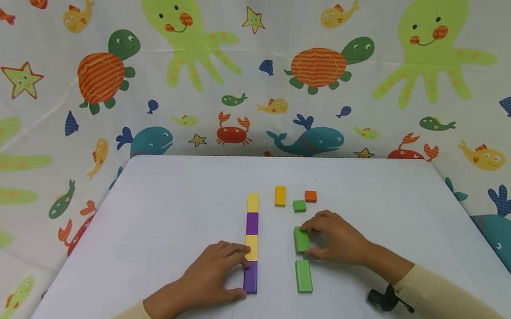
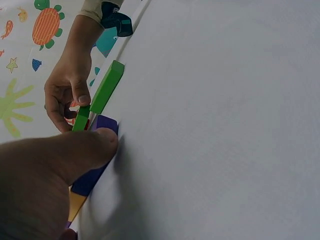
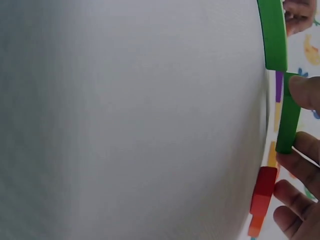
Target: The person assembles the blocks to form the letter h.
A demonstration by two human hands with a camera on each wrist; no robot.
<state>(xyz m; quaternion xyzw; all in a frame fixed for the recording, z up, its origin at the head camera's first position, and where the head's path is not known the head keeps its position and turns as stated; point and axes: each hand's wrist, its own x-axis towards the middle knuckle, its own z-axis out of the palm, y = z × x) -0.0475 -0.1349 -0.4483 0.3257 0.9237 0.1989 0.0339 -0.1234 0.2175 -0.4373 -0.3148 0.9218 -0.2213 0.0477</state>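
Observation:
A single-file row of blocks runs away from me, yellow and purple by turns. At its near end lies a purple block [image 1: 250, 278], and my left hand [image 1: 212, 273] holds it, thumb by the near corner and fingertips along the side. One fingertip rests on the adjoining yellow block [image 1: 251, 246]. My right hand [image 1: 338, 237] pinches a green block [image 1: 301, 240] between thumb and fingers at its two ends. Closer to me, a second green block [image 1: 303, 276] lies almost in line with it, a small gap between. In the right wrist view, fingers partly cover the pinched green block [image 3: 288, 120].
Beyond my right hand lie a small green block [image 1: 299, 206], a small orange block [image 1: 310, 196] and a separate yellow block [image 1: 280, 196]. The white table [image 1: 173, 195] ends at a curtain [image 1: 231, 72] printed with sea animals. A red block [image 3: 263, 190] shows in the right wrist view.

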